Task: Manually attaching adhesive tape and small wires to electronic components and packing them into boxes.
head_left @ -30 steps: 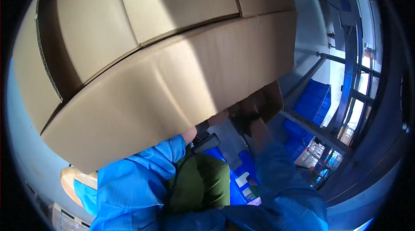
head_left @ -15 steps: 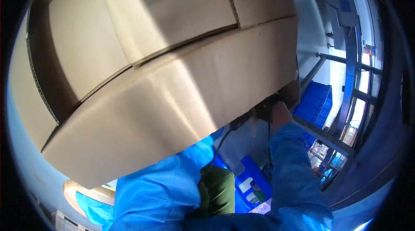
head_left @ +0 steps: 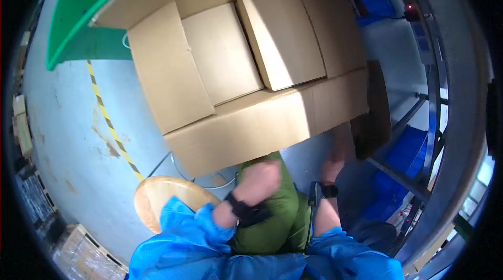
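A large open cardboard carton stands in front of me, its near flap hanging toward my knees. Flat brown cardboard boxes or panels fill its inside. My left hand is in front of the near flap, above my green-trousered leg; it looks rounded, but motion smears its fingers. Close to the carton's near right corner is my right hand, also blurred, its fingers partly lost in shadow by the flap. Whether it touches the cardboard I cannot tell. Both wrists wear black bands.
A round wooden stool seat is at my left. Beyond the carton stands a green bin. Blue crates and a metal frame line the right side. Yellow-black tape crosses the floor; wrapped pallets stand lower left.
The carton has gone from close up, over my left arm, to farther off and lower, showing more of its inside. My left hand has come into view; my right hand has shifted down slightly.
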`<action>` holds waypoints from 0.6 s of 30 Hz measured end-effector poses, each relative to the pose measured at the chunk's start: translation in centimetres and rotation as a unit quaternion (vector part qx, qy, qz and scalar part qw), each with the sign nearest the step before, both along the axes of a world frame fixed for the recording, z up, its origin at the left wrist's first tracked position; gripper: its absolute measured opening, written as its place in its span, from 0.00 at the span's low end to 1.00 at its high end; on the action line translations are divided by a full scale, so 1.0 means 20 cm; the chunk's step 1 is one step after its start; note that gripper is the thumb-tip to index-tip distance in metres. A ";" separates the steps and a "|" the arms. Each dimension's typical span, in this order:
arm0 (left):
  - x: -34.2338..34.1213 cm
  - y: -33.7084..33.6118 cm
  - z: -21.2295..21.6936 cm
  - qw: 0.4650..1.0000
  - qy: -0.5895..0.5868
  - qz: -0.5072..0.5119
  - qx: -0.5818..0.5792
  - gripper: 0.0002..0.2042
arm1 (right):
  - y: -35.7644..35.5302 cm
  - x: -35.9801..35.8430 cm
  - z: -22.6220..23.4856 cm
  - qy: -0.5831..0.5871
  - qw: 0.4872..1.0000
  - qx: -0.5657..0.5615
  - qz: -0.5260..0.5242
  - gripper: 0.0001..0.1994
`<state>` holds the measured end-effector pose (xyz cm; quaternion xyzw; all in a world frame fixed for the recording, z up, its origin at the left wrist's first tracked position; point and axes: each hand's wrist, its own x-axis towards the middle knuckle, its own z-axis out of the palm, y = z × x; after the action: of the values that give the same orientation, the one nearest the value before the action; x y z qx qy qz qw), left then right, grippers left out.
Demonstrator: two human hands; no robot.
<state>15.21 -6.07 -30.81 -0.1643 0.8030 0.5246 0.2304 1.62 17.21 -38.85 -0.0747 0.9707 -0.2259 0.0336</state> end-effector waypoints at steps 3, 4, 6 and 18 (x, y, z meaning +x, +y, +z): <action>0.44 -0.22 0.09 0.948 -0.059 -0.103 -0.297 0.20 | -0.16 0.16 0.25 -0.113 0.992 -0.015 0.052 0.20; 0.52 -0.27 0.14 0.923 -0.121 -0.255 -0.261 0.27 | -0.17 0.17 0.32 -0.117 0.988 -0.039 0.093 0.19; 0.52 -0.31 0.15 0.894 -0.102 -0.382 -0.209 0.27 | -0.06 0.22 0.30 -0.167 0.982 -0.075 0.048 0.17; 0.49 -0.34 -0.09 0.938 -0.171 -0.290 -0.087 0.17 | 0.03 0.27 0.85 -0.240 0.970 0.000 0.043 0.10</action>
<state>24.93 -12.85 -32.64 -0.0311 0.8069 0.3273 0.4907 6.99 17.76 -21.93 -0.0600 0.9303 -0.2351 0.2751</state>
